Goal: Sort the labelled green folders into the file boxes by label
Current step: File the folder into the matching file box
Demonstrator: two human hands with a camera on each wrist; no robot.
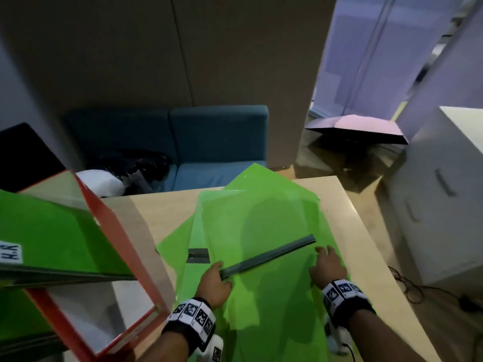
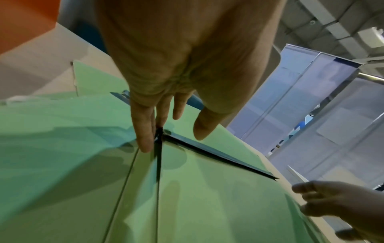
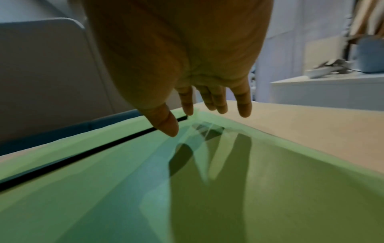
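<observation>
Several green folders lie fanned in a pile on the wooden table. The top one has a dark spine bar running diagonally across it. My left hand sits at the bar's left end, its straight fingers touching the folder beside the bar and the thumb held just above. My right hand hovers with spread, straight fingers over the folder's right corner, near the bar's other end. At the left, a red file box holds green folders with a white label reading "H.R".
A blue sofa with a black bag stands behind the table. A white drawer cabinet is on the right, and an open umbrella lies on the floor behind it. Bare tabletop shows to the right of the pile.
</observation>
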